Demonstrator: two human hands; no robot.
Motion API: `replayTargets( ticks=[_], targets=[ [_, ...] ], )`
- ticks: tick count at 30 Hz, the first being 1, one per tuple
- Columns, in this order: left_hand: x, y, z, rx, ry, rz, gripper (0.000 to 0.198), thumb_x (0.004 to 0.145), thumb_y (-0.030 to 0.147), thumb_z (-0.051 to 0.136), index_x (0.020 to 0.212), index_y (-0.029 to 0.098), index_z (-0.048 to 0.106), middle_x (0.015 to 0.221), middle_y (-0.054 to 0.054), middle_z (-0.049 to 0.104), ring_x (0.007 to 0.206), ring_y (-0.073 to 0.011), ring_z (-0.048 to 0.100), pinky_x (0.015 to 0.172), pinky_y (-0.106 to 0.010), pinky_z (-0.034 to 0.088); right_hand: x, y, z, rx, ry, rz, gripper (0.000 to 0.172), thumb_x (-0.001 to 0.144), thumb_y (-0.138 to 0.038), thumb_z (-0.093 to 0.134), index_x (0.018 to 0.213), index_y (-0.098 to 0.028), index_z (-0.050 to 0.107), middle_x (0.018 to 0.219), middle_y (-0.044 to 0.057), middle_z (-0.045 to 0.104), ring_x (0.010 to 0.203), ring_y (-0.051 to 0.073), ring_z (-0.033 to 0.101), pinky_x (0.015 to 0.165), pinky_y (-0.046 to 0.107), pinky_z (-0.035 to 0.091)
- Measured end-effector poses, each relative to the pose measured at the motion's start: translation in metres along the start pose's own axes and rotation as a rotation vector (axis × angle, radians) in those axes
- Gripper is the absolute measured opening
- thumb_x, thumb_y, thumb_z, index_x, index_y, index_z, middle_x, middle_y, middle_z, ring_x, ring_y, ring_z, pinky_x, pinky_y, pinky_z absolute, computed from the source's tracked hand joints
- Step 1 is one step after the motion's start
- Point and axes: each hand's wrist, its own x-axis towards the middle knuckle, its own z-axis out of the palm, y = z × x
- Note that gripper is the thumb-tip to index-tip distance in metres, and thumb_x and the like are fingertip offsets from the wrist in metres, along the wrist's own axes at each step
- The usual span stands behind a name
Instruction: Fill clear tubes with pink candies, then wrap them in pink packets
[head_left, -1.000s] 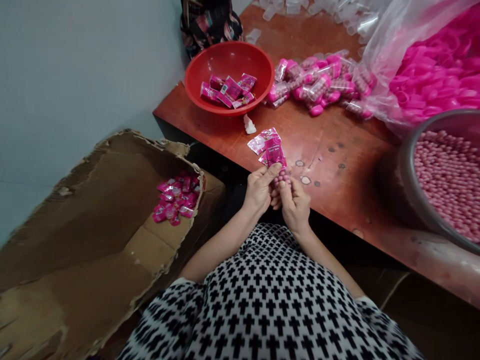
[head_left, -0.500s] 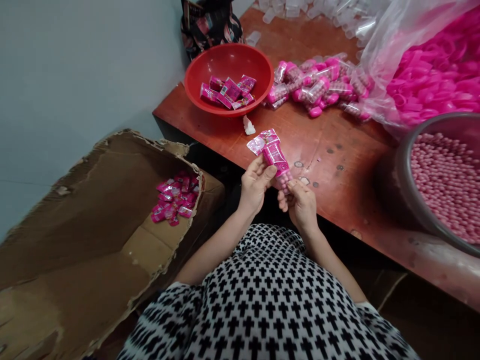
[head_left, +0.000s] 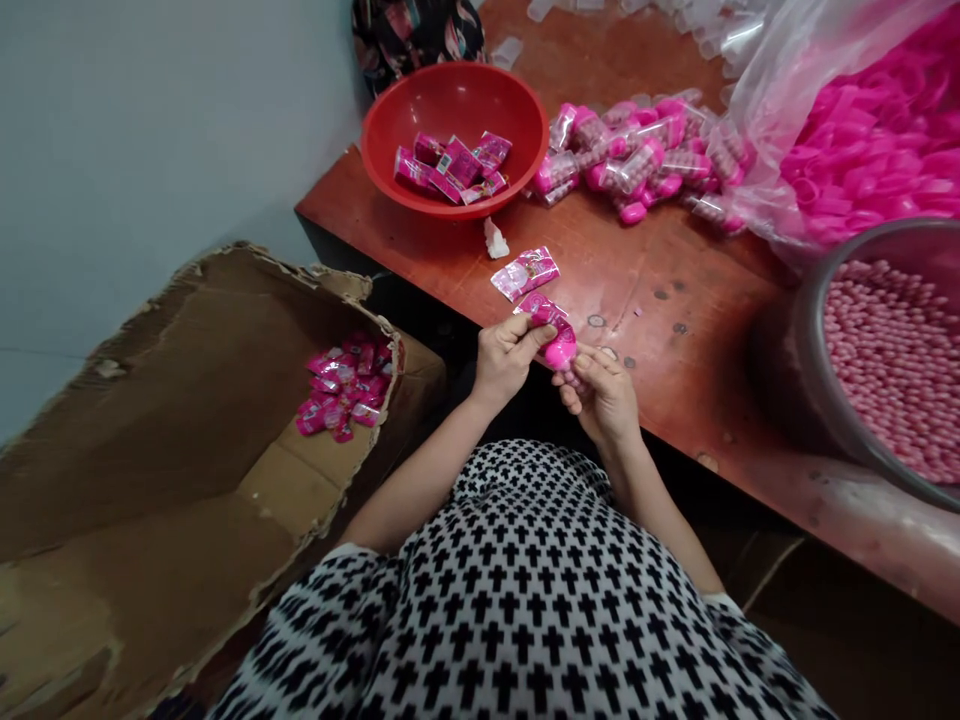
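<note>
Pinched in my left hand (head_left: 501,362) is a pink printed plastic sleeve (head_left: 546,310), bent over beside a pink cap. That cap belongs to a small clear bottle of pink beads (head_left: 560,352), which my right hand (head_left: 609,395) grips by its lower part. The sleeve touches the cap; whether it goes around it I cannot tell. Another flat printed sleeve (head_left: 525,273) lies on the table just beyond my hands. Fingers of my right hand hide most of the bottle's body.
Several wrapped packs lie in a red bowl (head_left: 450,88) at the back. A heap of capped bead bottles (head_left: 637,165) sits beside it. On the right stand a bucket of pink beads (head_left: 892,370) and a bag of pink caps (head_left: 870,150). A cardboard box (head_left: 172,400) at left holds wrapped packs.
Earlier the sleeve stood straight beyond the bottle, overlapping the sleeve on the table. Now it is bent, the pink cap shows, and the table sleeve is apart. The view has shifted slightly.
</note>
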Motion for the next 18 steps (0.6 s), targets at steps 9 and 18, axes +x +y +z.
replayTargets(
  ticks=[9, 18],
  targets=[
    [0.003, -0.001, -0.001, -0.644, 0.084, -0.394, 0.021, 0.065, 0.026, 0.073, 0.076, 0.015, 0.059, 0.074, 0.000, 0.067, 0.066, -0.0119, 0.063, 0.067, -0.028, 0.054, 0.014, -0.026, -0.036, -0.758, 0.124, -0.174, 0.028, 0.078, -0.042, 0.058, 0.085, -0.018, 0.069, 0.071, 0.002, 0.066, 0.062, 0.015, 0.059, 0.064, 0.030, 0.051],
    [-0.002, 0.001, 0.004, -0.281, -0.140, -0.454, 0.017, 0.061, 0.023, 0.065, 0.076, 0.016, 0.060, 0.065, 0.002, 0.061, 0.057, -0.0114, 0.059, 0.058, -0.025, 0.051, 0.037, -0.064, -0.032, -1.192, -0.012, -0.594, 0.040, 0.080, -0.042, 0.062, 0.115, -0.022, 0.062, 0.118, 0.010, 0.063, 0.105, 0.025, 0.059, 0.087, 0.043, 0.047]
  ],
)
